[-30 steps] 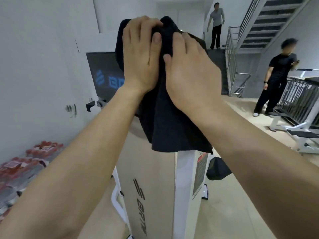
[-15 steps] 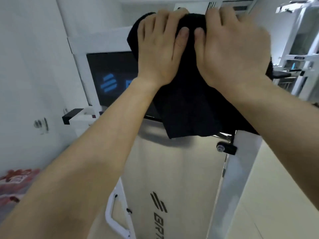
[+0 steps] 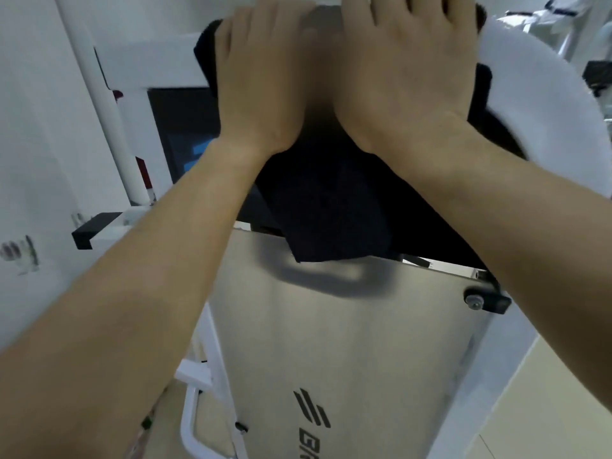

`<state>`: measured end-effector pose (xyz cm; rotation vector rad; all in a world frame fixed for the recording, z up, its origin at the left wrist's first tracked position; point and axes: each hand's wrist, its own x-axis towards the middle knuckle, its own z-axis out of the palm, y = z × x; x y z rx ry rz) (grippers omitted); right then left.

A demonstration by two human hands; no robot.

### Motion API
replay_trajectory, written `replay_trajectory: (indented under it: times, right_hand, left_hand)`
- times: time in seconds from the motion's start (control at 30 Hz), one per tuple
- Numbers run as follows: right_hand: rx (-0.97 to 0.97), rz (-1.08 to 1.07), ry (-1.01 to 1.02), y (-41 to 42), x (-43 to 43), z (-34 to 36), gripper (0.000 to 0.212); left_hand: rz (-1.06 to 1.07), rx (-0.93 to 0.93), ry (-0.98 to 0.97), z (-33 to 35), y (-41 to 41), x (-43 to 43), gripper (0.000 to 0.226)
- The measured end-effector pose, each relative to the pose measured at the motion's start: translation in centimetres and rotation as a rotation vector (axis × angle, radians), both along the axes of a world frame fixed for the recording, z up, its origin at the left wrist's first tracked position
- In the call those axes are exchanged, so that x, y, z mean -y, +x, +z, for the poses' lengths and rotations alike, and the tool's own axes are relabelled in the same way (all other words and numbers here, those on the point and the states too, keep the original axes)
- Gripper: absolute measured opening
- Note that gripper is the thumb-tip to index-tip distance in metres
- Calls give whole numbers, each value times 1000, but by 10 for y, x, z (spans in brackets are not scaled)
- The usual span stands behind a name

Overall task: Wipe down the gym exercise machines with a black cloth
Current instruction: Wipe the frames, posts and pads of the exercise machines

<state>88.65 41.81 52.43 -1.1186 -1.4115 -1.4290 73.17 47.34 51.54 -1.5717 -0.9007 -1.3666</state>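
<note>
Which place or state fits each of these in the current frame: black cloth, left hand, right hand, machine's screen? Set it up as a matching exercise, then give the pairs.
Things:
1. black cloth
2. left hand
3. right hand
4. machine's screen

Descriptions:
A. dark, with a blue logo, partly covered
B. pressed flat on the cloth, nearer the wall
C. draped over the machine's top, hanging down
D. pressed flat on the cloth, beside the white curved part

Pairs: 1-C, 2-B, 3-D, 4-A
</note>
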Motion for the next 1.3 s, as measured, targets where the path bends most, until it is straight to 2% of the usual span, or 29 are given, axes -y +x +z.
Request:
replay_trajectory:
  times: [0.1, 0.23, 0.4, 0.5, 0.67, 0.8, 1.0, 1.17, 1.3]
  right_hand:
    - [42, 43, -36, -27, -11, -1, 43]
    - [65, -16, -56, -26, -8, -5, 44]
    - [-6, -137, -56, -26, -1, -7, 48]
    - [-46, -173, -18, -59, -14, -3, 45]
    - [-26, -108, -31, -145, -53, 0, 43]
    - [-40, -68, -45, -195, -73, 0, 42]
    - [18, -37, 46, -172, -70, 0, 36]
    - [3, -126, 117, -101, -46, -2, 34]
    - [-11, -198, 57, -41, -17, -4, 37]
  left_hand:
    - [0, 61, -68, -3, -46, -12, 42]
    - [59, 135, -63, -1, -36, -14, 43]
    - [0, -13, 20, -5, -18, -9, 40]
    - [-47, -74, 36, -2, -55, -22, 40]
    - [-34, -38, -15, -3, -156, -58, 44]
    - [-15, -3, -31, -3, -186, -71, 47]
    - [95, 74, -71, -2, -154, -58, 46]
    - [49, 30, 13, 2, -84, -36, 41]
    - [-5, -14, 80, 6, -23, -14, 37]
